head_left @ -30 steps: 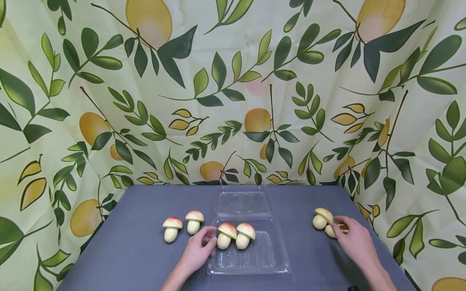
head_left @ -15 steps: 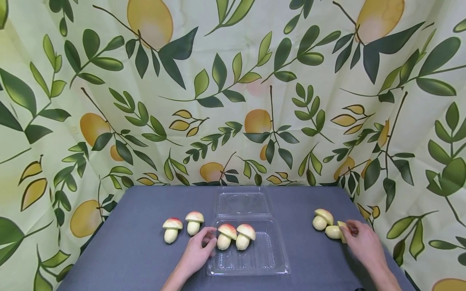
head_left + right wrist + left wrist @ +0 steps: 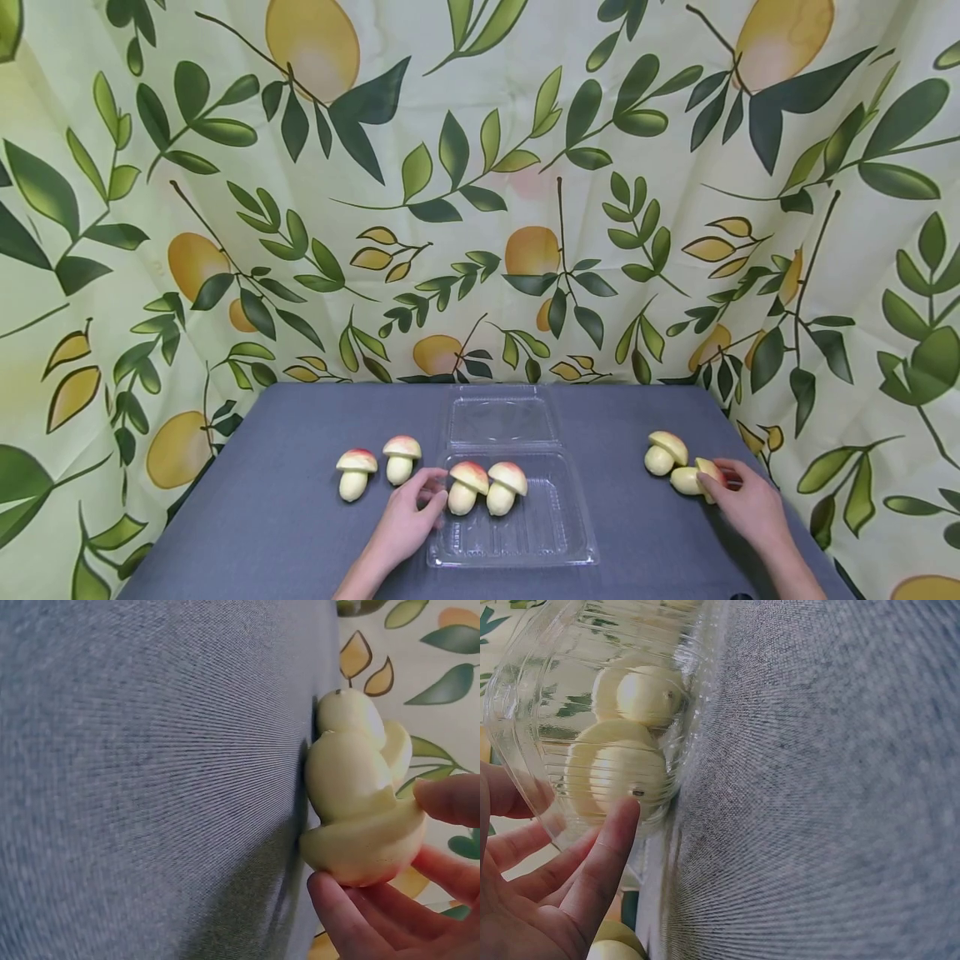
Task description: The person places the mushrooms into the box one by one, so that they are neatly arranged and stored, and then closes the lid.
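In the head view my right hand (image 3: 750, 500) pinches the cap of a pale yellow mushroom (image 3: 360, 840) with a red-tinged top. This mushroom lies on its side, stem pointing left, close to another mushroom (image 3: 666, 452). My left hand (image 3: 408, 515) is at the left side of a clear plastic clamshell container (image 3: 555, 500). Its fingers look fairly straight, and one fingertip meets the container wall in the left wrist view. Inside the container, two mushrooms (image 3: 467, 487) lean side by side at the left end.
Left of the container, two more mushrooms (image 3: 356, 474) stand on the grey cloth-covered table (image 3: 315, 417). The container's lid (image 3: 501, 419) lies open toward the back. A leaf-and-fruit patterned curtain (image 3: 465, 275) surrounds the table at the back and sides.
My right hand has shifted slightly right with the mushroom's cap, exposing the mushroom's stem, which points left beside its neighbour. The left hand and the container stay put.
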The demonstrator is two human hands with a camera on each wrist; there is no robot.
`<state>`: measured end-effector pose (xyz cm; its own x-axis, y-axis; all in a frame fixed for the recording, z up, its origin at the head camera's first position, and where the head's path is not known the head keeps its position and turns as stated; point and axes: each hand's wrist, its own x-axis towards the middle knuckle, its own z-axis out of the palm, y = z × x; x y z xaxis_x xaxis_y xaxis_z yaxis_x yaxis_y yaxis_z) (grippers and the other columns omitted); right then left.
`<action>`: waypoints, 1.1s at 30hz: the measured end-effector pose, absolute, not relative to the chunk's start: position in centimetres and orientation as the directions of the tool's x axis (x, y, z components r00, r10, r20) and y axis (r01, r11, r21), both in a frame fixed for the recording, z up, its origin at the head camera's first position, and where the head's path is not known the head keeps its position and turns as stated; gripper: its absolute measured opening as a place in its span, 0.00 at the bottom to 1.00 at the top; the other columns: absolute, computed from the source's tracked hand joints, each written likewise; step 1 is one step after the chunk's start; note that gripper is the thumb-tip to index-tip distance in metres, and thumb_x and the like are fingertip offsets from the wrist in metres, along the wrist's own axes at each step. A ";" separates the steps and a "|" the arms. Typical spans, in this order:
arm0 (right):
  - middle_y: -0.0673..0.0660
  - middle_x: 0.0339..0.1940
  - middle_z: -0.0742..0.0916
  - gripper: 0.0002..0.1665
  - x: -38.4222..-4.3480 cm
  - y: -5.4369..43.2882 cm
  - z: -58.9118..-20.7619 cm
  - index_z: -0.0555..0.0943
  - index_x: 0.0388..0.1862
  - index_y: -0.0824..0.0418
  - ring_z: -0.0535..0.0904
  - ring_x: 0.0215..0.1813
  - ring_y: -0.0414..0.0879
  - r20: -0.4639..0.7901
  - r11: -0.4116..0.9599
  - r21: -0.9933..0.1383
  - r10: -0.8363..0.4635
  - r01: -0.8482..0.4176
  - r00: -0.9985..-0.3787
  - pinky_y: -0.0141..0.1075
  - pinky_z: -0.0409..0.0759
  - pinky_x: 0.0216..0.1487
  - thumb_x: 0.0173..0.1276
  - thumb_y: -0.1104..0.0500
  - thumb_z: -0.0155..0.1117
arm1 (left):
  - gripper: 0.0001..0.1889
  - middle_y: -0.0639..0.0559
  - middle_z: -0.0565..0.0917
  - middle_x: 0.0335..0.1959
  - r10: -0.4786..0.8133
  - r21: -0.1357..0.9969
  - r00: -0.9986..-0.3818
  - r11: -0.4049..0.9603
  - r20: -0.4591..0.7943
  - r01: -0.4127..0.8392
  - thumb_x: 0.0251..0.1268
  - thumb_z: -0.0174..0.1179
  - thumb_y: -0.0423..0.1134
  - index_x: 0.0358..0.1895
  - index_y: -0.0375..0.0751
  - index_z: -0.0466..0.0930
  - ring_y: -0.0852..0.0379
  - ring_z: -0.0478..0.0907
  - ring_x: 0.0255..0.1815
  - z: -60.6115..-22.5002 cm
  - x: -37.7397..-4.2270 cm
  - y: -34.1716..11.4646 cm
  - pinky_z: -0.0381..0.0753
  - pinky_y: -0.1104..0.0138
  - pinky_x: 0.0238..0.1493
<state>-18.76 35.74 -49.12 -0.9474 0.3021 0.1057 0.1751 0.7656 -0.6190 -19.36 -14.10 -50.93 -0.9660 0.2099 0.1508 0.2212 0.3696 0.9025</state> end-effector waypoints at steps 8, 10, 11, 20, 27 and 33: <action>0.74 0.51 0.84 0.35 -18.1 35.5 -48.7 0.77 0.60 0.76 0.82 0.52 0.67 0.128 0.782 -0.611 0.256 0.127 -0.958 0.46 0.80 0.44 0.72 0.45 0.66 | 0.16 0.45 0.83 0.40 0.207 0.901 -0.967 0.374 0.151 0.221 0.72 0.61 0.34 0.59 0.34 0.78 0.51 0.83 0.34 -51.0 -19.4 -14.2 0.85 0.66 0.27; 0.74 0.51 0.84 0.35 -17.9 35.3 -48.3 0.77 0.59 0.75 0.82 0.51 0.67 0.134 0.786 -0.608 0.239 0.110 -0.962 0.45 0.80 0.44 0.72 0.44 0.66 | 0.16 0.44 0.83 0.40 0.206 0.903 -0.967 0.370 0.149 0.218 0.72 0.61 0.34 0.59 0.34 0.78 0.51 0.83 0.35 -50.9 -19.4 -14.2 0.85 0.66 0.27; 0.74 0.52 0.84 0.35 -17.9 35.1 -48.0 0.77 0.59 0.75 0.82 0.51 0.66 0.132 0.787 -0.608 0.228 0.103 -0.965 0.45 0.80 0.44 0.72 0.44 0.66 | 0.16 0.44 0.83 0.40 0.206 0.904 -0.967 0.368 0.149 0.218 0.72 0.61 0.34 0.59 0.34 0.78 0.50 0.83 0.35 -50.9 -19.4 -14.2 0.85 0.66 0.27; 0.70 0.52 0.86 0.31 -17.4 33.0 -46.7 0.81 0.59 0.69 0.84 0.51 0.62 0.187 0.784 -0.620 0.156 0.007 -0.970 0.40 0.80 0.42 0.71 0.45 0.68 | 0.16 0.44 0.82 0.40 0.202 0.897 -0.966 0.376 0.163 0.230 0.72 0.61 0.33 0.59 0.33 0.78 0.49 0.84 0.37 -51.0 -19.3 -14.0 0.86 0.67 0.27; 0.63 0.53 0.86 0.29 -17.1 30.3 -46.1 0.82 0.60 0.64 0.83 0.52 0.57 0.213 0.754 -0.655 0.110 -0.058 -0.971 0.38 0.79 0.43 0.70 0.46 0.70 | 0.16 0.44 0.83 0.40 0.203 0.894 -0.965 0.381 0.169 0.236 0.72 0.61 0.33 0.59 0.33 0.78 0.48 0.84 0.37 -51.1 -19.4 -14.0 0.86 0.67 0.27; 0.57 0.49 0.87 0.26 -17.3 27.6 -45.5 0.83 0.59 0.63 0.83 0.46 0.42 0.255 0.704 -0.699 0.081 -0.126 -0.964 0.33 0.80 0.41 0.67 0.50 0.73 | 0.16 0.44 0.83 0.40 0.198 0.889 -0.965 0.392 0.172 0.239 0.71 0.61 0.33 0.59 0.34 0.78 0.51 0.84 0.36 -51.1 -19.4 -14.0 0.86 0.67 0.27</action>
<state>-17.29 27.65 -45.54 -0.9636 0.0808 0.2549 -0.1259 0.7039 -0.6990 -19.41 -14.00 -51.12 -0.9650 0.1978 0.1723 0.2390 0.3917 0.8885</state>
